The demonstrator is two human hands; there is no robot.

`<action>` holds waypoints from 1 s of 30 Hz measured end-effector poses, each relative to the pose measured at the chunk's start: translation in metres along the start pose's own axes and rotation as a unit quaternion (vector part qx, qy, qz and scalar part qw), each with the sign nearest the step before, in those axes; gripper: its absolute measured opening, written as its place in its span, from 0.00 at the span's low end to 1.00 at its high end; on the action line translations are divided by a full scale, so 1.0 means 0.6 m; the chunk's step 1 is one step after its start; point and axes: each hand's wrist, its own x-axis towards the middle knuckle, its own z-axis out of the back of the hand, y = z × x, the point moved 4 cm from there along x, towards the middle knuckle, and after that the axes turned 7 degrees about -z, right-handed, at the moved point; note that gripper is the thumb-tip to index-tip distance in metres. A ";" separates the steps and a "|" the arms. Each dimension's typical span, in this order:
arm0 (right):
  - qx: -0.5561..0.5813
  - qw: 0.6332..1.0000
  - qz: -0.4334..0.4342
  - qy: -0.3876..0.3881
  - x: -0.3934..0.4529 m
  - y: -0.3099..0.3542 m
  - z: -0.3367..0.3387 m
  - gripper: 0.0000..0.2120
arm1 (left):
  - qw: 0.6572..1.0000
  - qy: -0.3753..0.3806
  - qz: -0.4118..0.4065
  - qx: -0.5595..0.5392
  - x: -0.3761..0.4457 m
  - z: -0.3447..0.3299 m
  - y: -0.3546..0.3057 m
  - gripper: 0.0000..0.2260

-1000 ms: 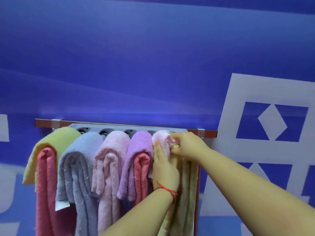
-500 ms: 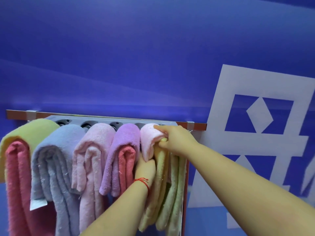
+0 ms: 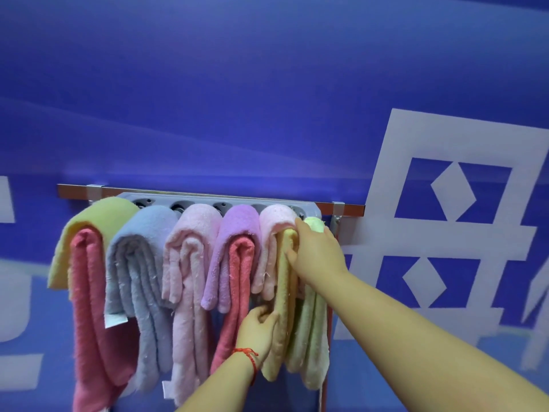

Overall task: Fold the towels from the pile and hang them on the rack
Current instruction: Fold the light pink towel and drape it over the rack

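Note:
A wall rack (image 3: pixel 208 200) carries a row of folded towels. From the left hang a lime towel (image 3: pixel 98 215) over a red one, a blue towel (image 3: pixel 142 263), a pink towel (image 3: pixel 190 263), a purple towel (image 3: pixel 237 233) over a red one, and a pale pink towel (image 3: pixel 274 227). At the right end hang a yellow towel (image 3: pixel 283 292) and a light green towel (image 3: pixel 312 337). My right hand (image 3: pixel 319 257) lies over the top of these two, its fingers curled on the yellow towel. My left hand (image 3: pixel 258 325) grips the yellow towel lower down.
The rack's brown rail (image 3: pixel 350 208) is fixed to a blue wall with large white shapes (image 3: pixel 445 242) at the right. A vertical red-brown strip (image 3: pixel 328 322) runs down behind the rack's right end. The towel pile is out of view.
My left hand has slid down the yellow towel from near the rack to well below it. My right hand stays at the towel's top. The view has shifted slightly.

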 end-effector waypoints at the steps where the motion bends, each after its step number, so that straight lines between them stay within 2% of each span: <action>1: 0.017 1.000 -0.008 0.003 -0.017 0.000 0.000 0.23 | 1.000 -0.004 0.008 -0.005 -0.013 0.005 0.003 0.14; 5: 0.051 0.997 -0.037 0.051 -0.093 -0.005 -0.012 0.27 | 0.999 -0.032 0.014 -0.028 -0.058 0.027 -0.009 0.12; 7: 0.076 0.993 -0.058 0.074 -0.133 -0.006 -0.023 0.25 | 0.998 -0.039 0.012 -0.051 -0.080 0.039 -0.016 0.09; 10: 0.133 0.978 -0.106 0.124 -0.191 -0.005 -0.050 0.23 | 0.997 -0.051 0.015 -0.057 -0.115 0.060 -0.013 0.07; 13: 0.193 0.955 -0.148 0.170 -0.251 -0.006 -0.093 0.25 | 0.997 -0.054 0.019 -0.061 -0.163 0.077 0.009 0.05; 19: 0.258 0.910 -0.194 0.261 -0.377 -0.005 -0.195 0.28 | 0.995 -0.043 0.079 -0.043 -0.270 0.097 0.117 0.06; 27: 0.259 0.863 -0.249 0.355 -0.532 -0.022 -0.359 0.27 | 0.984 -0.044 0.173 0.000 -0.377 0.116 0.292 0.08; 30: 0.254 0.840 -0.278 0.391 -0.587 -0.036 -0.427 0.27 | 0.976 -0.016 0.215 0.026 -0.409 0.115 0.371 0.05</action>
